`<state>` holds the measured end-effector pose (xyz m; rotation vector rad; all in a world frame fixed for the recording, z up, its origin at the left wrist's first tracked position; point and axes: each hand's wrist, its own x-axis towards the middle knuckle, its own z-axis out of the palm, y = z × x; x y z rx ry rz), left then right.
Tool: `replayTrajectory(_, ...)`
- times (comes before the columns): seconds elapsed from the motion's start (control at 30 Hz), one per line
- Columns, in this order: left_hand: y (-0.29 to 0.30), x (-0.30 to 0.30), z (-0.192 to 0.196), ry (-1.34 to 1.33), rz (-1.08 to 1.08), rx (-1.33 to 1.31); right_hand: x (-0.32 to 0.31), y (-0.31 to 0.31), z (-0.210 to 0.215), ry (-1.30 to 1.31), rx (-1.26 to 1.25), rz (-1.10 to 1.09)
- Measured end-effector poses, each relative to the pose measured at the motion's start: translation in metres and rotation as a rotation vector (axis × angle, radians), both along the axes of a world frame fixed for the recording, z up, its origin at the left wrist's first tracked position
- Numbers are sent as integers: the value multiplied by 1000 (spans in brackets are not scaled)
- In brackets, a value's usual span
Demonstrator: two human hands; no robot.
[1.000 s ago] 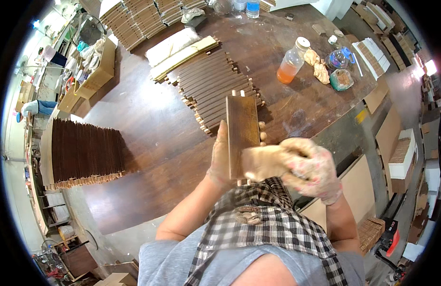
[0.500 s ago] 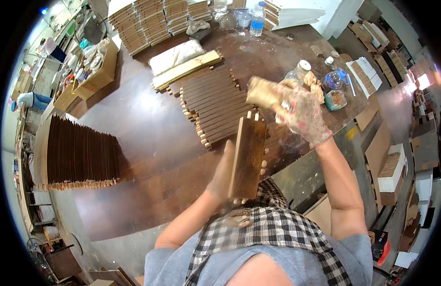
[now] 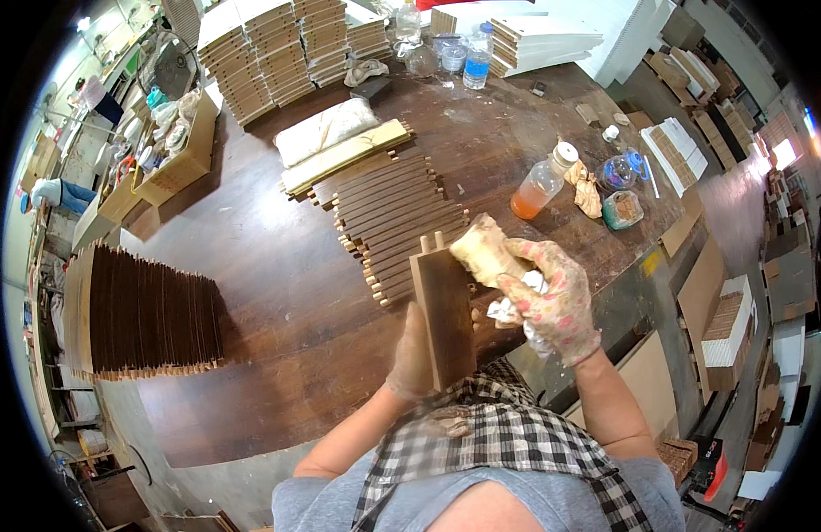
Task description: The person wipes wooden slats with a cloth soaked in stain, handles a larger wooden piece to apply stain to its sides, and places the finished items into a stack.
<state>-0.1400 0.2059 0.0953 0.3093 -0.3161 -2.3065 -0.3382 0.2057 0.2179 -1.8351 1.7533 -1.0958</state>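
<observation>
Left hand (image 3: 414, 353) is gripping a dark wood panel (image 3: 446, 310) from the side & back, fingers wrapped tight on its lower edge, holding it upright just in front of the person's chest, above the near edge of the desk (image 3: 277, 301). Two pale dowel pegs are sticking up from the panel's top end. Right hand (image 3: 552, 301), in a stained glove, is pressing a tan rag (image 3: 483, 250) against the panel's upper right edge; fingers are curled shut round the rag, w/ a bit of white cloth bunched under the palm. Behind the panel, a row of similar dark slats (image 3: 392, 217) is lying flat on the desk, pegs pointing left. Right of them an orange-liquid bottle (image 3: 539, 186) is standing near a crumpled cloth (image 3: 588, 188) & a small tub (image 3: 623, 209). Far left, a stack of dark boards (image 3: 144, 310) is standing on edge, well apart from both hands. Pale board piles (image 3: 277, 49) & water bottles (image 3: 477, 58) are sitting at the desk's far end.
</observation>
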Motion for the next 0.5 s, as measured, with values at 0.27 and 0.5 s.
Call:
replayTrajectory(0.27, -6, -7, 31, -260, 101, -228, 29, 3, 9, 85, -185, 217)
replayTrajectory(0.5, -13, 0, 10, -130, -14, 20, 41, -5, -24, -125, -420, 215)
